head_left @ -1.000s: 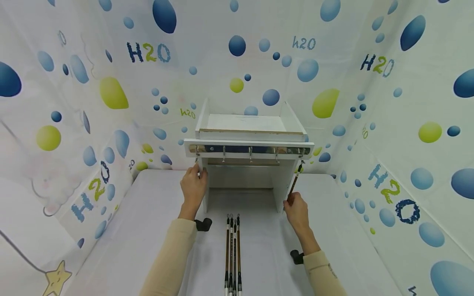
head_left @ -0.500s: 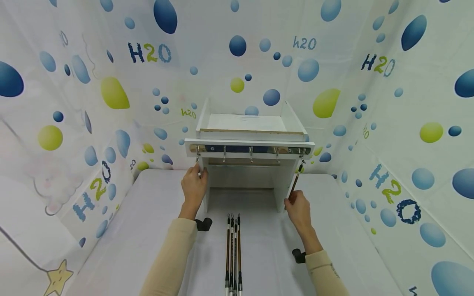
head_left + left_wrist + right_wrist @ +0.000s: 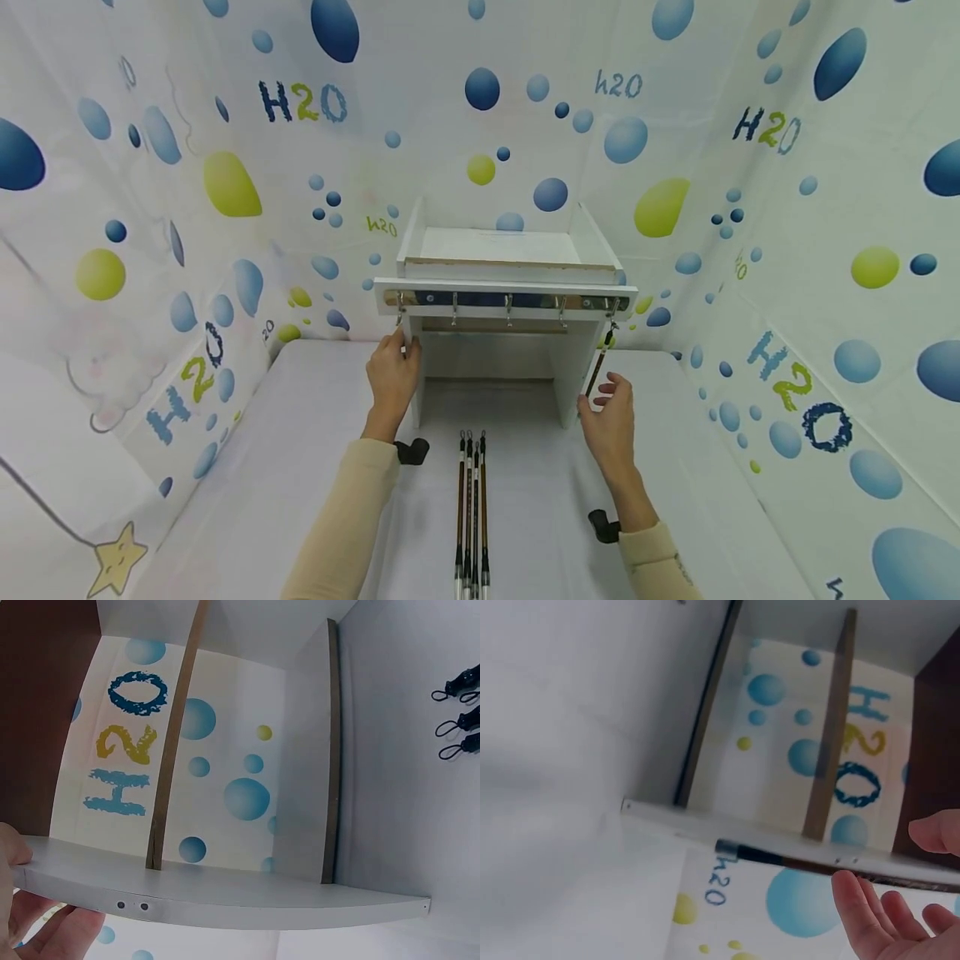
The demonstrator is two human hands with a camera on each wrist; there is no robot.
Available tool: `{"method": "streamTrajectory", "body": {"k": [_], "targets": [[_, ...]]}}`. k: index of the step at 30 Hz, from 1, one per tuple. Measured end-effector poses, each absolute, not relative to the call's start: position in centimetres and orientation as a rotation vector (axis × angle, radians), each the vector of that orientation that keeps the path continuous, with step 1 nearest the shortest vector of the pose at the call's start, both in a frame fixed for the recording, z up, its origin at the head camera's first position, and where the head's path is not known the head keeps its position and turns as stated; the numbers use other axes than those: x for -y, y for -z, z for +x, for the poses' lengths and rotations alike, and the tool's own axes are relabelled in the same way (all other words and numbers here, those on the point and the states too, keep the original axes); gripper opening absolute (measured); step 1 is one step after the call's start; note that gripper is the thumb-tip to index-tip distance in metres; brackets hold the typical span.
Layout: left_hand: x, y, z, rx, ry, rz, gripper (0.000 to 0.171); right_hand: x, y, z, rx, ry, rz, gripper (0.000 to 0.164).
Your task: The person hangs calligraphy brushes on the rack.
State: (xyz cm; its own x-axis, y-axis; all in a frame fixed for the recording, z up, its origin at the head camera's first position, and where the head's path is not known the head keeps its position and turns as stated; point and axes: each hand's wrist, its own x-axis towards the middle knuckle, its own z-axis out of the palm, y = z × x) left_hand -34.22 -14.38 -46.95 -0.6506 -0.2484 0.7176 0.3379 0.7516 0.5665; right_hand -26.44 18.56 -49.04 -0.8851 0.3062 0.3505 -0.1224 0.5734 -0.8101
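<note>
A white shelf (image 3: 507,275) stands on the table, with a metal rail of several hooks (image 3: 508,308) along its front. My left hand (image 3: 392,375) grips the left side panel (image 3: 225,896), thumb inside and fingers outside. From the rightmost hook hangs a brush (image 3: 597,371) by its loop, slanting down along the right side panel. My right hand (image 3: 609,425) is beside the brush's lower part, fingers spread and relaxed. The right wrist view shows the brush (image 3: 780,860) lying along the panel's outer edge, with a fingertip right at its handle.
Several brushes (image 3: 472,508) lie side by side on the white table in front of the shelf, loops toward it. A patterned curtain (image 3: 480,50) with blue and green dots surrounds the table at the back and sides.
My right hand has loosened its fingers from the brush and drawn slightly away to the right. The brush stays hanging on the hook. My left hand has stayed on the side panel.
</note>
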Motion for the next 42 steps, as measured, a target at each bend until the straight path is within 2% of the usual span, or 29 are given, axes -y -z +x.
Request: {"method": "streamTrajectory", "body": {"k": [13, 32, 38, 42], "targets": [[14.4, 46.9, -34.2, 2.109, 0.886, -0.063, 0.022, -15.0, 49.9, -22.7, 2.467, -1.344, -0.043, 0.067], [14.5, 47.0, -34.3, 2.115, 0.892, -0.055, 0.016, -9.2, 56.1, -19.1, 2.785, -1.554, 0.073, 0.071], [14.4, 47.0, -34.3, 2.124, 0.882, -0.052, 0.016, -8.1, 57.9, -18.5, 2.866, -1.588, 0.059, 0.067], [14.4, 46.9, -34.3, 2.123, 0.887, -0.053, 0.017, -7.7, 58.4, -18.3, 2.933, -1.492, 0.056, 0.057]]}}
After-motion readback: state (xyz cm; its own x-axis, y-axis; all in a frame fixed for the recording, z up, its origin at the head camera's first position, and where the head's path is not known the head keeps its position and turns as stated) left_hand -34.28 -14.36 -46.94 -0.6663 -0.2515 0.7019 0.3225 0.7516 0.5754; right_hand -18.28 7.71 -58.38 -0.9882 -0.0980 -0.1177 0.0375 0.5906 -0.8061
